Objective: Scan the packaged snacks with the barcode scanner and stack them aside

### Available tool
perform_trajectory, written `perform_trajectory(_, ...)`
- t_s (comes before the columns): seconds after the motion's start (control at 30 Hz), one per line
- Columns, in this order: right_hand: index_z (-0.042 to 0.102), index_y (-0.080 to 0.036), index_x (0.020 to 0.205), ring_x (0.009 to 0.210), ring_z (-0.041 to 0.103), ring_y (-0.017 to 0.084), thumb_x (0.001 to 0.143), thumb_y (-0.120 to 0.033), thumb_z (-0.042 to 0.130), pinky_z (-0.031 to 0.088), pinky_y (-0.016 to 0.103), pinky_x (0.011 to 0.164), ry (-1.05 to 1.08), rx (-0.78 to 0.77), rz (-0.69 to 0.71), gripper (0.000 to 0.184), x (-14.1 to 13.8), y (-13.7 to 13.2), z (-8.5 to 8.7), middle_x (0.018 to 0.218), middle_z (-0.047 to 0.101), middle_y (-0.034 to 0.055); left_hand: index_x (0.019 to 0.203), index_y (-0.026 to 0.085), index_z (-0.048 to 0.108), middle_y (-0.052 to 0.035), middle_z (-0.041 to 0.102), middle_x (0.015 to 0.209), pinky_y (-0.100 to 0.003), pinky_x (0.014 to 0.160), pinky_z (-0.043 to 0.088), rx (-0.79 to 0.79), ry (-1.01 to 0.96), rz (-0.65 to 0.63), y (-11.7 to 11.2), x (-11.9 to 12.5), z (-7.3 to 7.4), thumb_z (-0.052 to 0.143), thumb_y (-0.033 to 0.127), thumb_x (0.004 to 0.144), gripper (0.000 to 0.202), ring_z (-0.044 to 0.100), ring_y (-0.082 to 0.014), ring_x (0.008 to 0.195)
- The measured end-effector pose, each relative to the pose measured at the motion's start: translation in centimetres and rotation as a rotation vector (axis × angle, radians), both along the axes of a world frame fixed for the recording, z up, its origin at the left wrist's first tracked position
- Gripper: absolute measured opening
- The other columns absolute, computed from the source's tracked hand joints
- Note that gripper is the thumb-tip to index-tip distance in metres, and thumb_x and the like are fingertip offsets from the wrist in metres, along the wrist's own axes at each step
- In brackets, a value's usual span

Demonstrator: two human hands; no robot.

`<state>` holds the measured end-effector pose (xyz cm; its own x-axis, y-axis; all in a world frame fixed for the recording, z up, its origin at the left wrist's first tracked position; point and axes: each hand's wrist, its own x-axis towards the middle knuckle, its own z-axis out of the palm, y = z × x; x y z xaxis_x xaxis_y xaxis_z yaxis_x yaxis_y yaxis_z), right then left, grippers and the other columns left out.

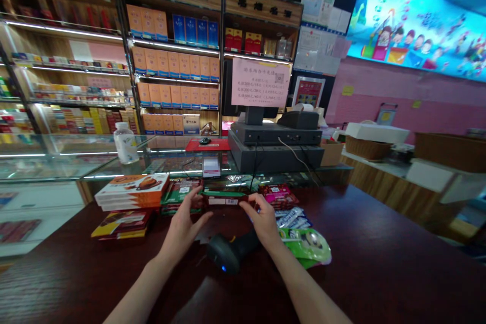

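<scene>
While shelves of boxed goods (174,66) glow behind the glass display case (76,159), the dark wooden counter (383,248) carries packs laid flat, seemingly to keep them within easy reach. A barcode scanner (228,252) lies between the wrists, handy for either hand. At centre frame, the left hand (186,228) stands wide open beside a green-banded carton (224,198), while the right hand (264,220) curves narrowly at its far end, though any real pinch can't be told from here.
</scene>
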<state>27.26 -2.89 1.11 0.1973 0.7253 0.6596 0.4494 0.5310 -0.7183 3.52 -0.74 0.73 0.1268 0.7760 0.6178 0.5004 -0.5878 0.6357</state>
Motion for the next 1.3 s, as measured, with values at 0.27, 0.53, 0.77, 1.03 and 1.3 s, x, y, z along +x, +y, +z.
perform_trajectory(0.27, 0.066, -0.019, 0.077, 0.063, 0.054, 0.015, 0.079, -0.046, 0.071, 0.042, 0.026, 0.061, 0.152, -0.162, 0.054, 0.028, -0.4, 0.2, 0.1, 0.069, 0.062, -0.0014, 0.158, 0.03, 0.002, -0.0089, 0.061, 0.123, -0.047, 0.1, 0.048, 0.213, 0.276, 0.113, 0.1, -0.1, -0.2, 0.071, 0.029, 0.081, 0.103, 0.06, -0.027, 0.111)
perform_trajectory(0.53, 0.072, -0.017, 0.083, 0.069, 0.062, 0.019, 0.079, -0.045, 0.071, 0.048, 0.028, 0.065, 0.218, -0.231, 0.198, 0.028, -0.9, 0.1, 0.1, 0.076, 0.071, 0.0025, 0.158, 0.028, 0.008, -0.0103, 0.06, 0.118, -0.044, 0.093, 0.046, 0.329, 0.6, 0.26, -1.2, 0.1, 1.1, 0.073, 0.038, 0.08, 0.103, 0.057, -0.0299, 0.106)
perform_trajectory(0.77, 0.074, -0.017, 0.084, 0.073, 0.062, 0.02, 0.081, -0.046, 0.068, 0.047, 0.028, 0.066, 0.132, -0.221, 0.151, 0.029, -1.1, 0.0, 0.0, 0.078, 0.072, 0.0036, 0.157, 0.027, 0.02, -0.0082, 0.063, 0.111, -0.043, 0.095, 0.043, 0.303, 0.681, 0.32, -1.6, 0.2, 2.0, 0.07, 0.032, 0.08, 0.092, 0.056, -0.0283, 0.104)
perform_trajectory(1.03, 0.074, -0.018, 0.085, 0.073, 0.063, 0.02, 0.082, -0.044, 0.067, 0.047, 0.028, 0.066, 0.085, -0.227, 0.155, 0.027, -1.4, 0.0, 0.0, 0.079, 0.072, 0.0032, 0.149, 0.031, 0.041, -0.0128, 0.055, 0.127, -0.048, 0.095, 0.043, 0.313, 0.645, 0.393, -1.9, 0.1, 2.0, 0.07, 0.033, 0.077, 0.077, 0.053, -0.0324, 0.112)
perform_trajectory(1.3, 0.073, -0.018, 0.108, 0.084, 0.07, 0.023, 0.083, -0.04, 0.066, 0.055, 0.035, 0.08, 0.215, -0.256, 0.278, 0.034, -1.2, 0.5, -0.5, 0.097, 0.077, 0.0069, 0.149, 0.021, 0.038, -0.0112, 0.053, 0.146, -0.053, 0.122, 0.013, 0.404, 0.653, 0.235, -1.4, -0.2, 1.9, 0.067, 0.027, 0.076, 0.078, 0.043, -0.0299, 0.138)
